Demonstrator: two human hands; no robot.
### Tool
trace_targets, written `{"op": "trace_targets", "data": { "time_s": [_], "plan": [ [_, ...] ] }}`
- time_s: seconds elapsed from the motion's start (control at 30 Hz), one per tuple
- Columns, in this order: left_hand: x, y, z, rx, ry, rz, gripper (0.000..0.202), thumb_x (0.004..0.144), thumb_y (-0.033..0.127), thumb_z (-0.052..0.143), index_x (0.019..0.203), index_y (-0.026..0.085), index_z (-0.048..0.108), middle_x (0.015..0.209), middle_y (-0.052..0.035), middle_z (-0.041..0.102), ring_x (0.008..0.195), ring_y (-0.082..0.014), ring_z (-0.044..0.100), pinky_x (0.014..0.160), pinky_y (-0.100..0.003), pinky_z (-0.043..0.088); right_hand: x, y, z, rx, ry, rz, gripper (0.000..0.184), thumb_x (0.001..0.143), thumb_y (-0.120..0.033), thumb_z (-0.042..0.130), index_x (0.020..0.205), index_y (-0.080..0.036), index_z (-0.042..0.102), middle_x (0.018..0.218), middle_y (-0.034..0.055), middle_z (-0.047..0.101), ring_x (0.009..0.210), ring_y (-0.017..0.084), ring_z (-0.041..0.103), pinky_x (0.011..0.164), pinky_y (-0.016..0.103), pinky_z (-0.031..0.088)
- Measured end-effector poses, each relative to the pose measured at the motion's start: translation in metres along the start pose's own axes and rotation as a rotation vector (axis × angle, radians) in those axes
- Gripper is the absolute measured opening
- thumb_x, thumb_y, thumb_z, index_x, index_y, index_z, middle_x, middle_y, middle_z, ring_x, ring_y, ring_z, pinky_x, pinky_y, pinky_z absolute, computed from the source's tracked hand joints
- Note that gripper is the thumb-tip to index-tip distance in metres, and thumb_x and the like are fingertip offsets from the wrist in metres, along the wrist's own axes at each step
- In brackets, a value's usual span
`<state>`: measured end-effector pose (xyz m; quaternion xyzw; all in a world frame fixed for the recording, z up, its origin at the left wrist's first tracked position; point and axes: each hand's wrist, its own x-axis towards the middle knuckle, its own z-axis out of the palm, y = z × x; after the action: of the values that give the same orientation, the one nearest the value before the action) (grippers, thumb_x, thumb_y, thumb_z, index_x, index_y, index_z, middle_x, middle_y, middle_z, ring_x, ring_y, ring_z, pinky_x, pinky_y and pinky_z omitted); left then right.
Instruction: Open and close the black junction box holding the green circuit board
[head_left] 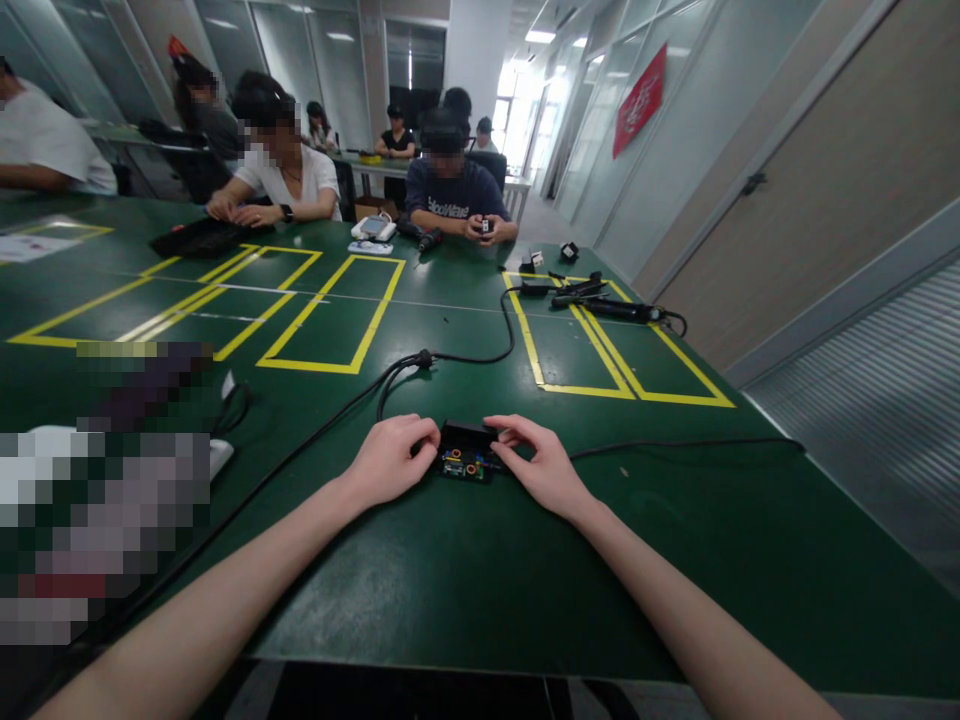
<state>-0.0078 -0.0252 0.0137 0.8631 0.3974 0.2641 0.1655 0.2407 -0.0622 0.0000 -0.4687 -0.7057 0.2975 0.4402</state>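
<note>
A small black box (pixel 466 452) with its lid off, showing a circuit board with coloured parts, lies on the green table (pixel 465 570) in front of me. My left hand (pixel 390 460) curls around its left end, fingers closed on the case. My right hand (pixel 536 465) pinches its right end with thumb and fingers. A black cable (pixel 675 445) leads off from the box to the right.
Another black cable (pixel 450 357) snakes across the table towards yellow taped rectangles (pixel 334 325). Black tools (pixel 607 305) lie at the far right. A white object (pixel 217 455) sits at the left. Two people sit across the table, others behind.
</note>
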Motion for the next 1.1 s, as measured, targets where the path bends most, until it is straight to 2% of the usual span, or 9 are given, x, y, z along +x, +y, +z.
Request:
{"op": "trace_targets", "data": {
  "time_s": [0.17,0.3,0.4,0.5,0.63,0.8,0.9,1.0,1.1],
  "plan": [
    [0.000,0.001,-0.002,-0.118,0.024,-0.106,0.012,0.088,0.015,0.044,0.088,0.023,0.053,0.079,0.0025,0.071,0.067,-0.0174,0.065,0.065,-0.027,0.044,0.000,-0.006,-0.004,0.016,-0.085,-0.058,0.020,0.090,-0.020,0.062,0.107,-0.022,0.073,0.101,0.0065,0.073,0.086,0.019,0.068,0.077,0.034,0.058],
    [-0.001,0.003,-0.005,-0.151,0.000,-0.089,0.020,0.090,0.015,0.040,0.100,0.023,0.055,0.086,0.0017,0.075,0.078,-0.0189,0.070,0.075,-0.030,0.049,0.000,-0.015,-0.010,0.022,-0.169,-0.128,0.013,0.093,-0.021,0.061,0.099,-0.022,0.072,0.107,0.0084,0.071,0.099,0.022,0.068,0.089,0.039,0.056],
    [-0.001,0.005,-0.006,-0.158,-0.048,-0.029,0.024,0.093,0.021,0.045,0.112,0.022,0.059,0.092,0.0003,0.076,0.079,-0.0185,0.069,0.075,-0.030,0.050,-0.001,-0.017,-0.011,-0.025,-0.210,-0.176,0.006,0.092,-0.022,0.065,0.095,-0.022,0.071,0.107,0.0079,0.069,0.101,0.022,0.068,0.095,0.041,0.054],
    [-0.002,0.007,-0.004,-0.108,-0.106,0.136,0.029,0.089,0.034,0.065,0.114,0.020,0.064,0.103,-0.0049,0.075,0.090,-0.0221,0.069,0.081,-0.033,0.053,-0.003,-0.013,-0.008,-0.084,-0.227,-0.230,0.019,0.085,-0.021,0.074,0.104,-0.022,0.069,0.112,0.0086,0.066,0.104,0.023,0.067,0.093,0.040,0.055],
    [-0.002,0.007,0.000,-0.046,-0.149,0.239,0.033,0.089,0.033,0.074,0.117,0.020,0.065,0.109,-0.0072,0.075,0.101,-0.0251,0.068,0.089,-0.037,0.053,-0.004,-0.007,-0.004,-0.213,-0.260,-0.267,0.040,0.081,-0.019,0.079,0.118,-0.023,0.066,0.112,0.0084,0.070,0.103,0.025,0.066,0.089,0.040,0.055],
    [-0.001,0.008,-0.001,-0.014,-0.151,0.252,0.030,0.099,0.038,0.064,0.121,0.017,0.065,0.110,-0.0091,0.075,0.099,-0.0247,0.068,0.091,-0.039,0.054,-0.004,-0.008,-0.002,-0.321,-0.232,-0.306,0.033,0.091,-0.025,0.072,0.123,-0.022,0.065,0.109,0.0092,0.074,0.096,0.025,0.068,0.085,0.041,0.056],
    [0.000,0.008,-0.001,0.022,-0.143,0.270,0.039,0.095,0.042,0.070,0.124,0.017,0.066,0.111,-0.0093,0.075,0.099,-0.0251,0.068,0.090,-0.039,0.054,-0.005,-0.010,-0.002,-0.344,-0.239,-0.330,0.031,0.096,-0.027,0.066,0.125,-0.021,0.063,0.114,0.0111,0.075,0.099,0.026,0.069,0.087,0.042,0.057],
    [0.000,0.006,0.000,0.079,-0.131,0.285,0.035,0.093,0.035,0.071,0.123,0.018,0.067,0.107,-0.0083,0.075,0.097,-0.0242,0.067,0.087,-0.037,0.053,-0.006,-0.011,-0.002,-0.365,-0.249,-0.321,0.030,0.098,-0.028,0.063,0.127,-0.020,0.062,0.116,0.0117,0.075,0.101,0.026,0.070,0.090,0.043,0.057],
    [-0.001,0.005,0.002,0.123,-0.112,0.310,0.026,0.096,0.028,0.067,0.120,0.018,0.070,0.100,-0.0070,0.075,0.094,-0.0233,0.067,0.086,-0.037,0.053,-0.005,-0.011,-0.002,-0.390,-0.258,-0.317,0.036,0.094,-0.034,0.072,0.125,-0.019,0.063,0.114,0.0116,0.076,0.100,0.026,0.070,0.089,0.043,0.057]
  ]
}}
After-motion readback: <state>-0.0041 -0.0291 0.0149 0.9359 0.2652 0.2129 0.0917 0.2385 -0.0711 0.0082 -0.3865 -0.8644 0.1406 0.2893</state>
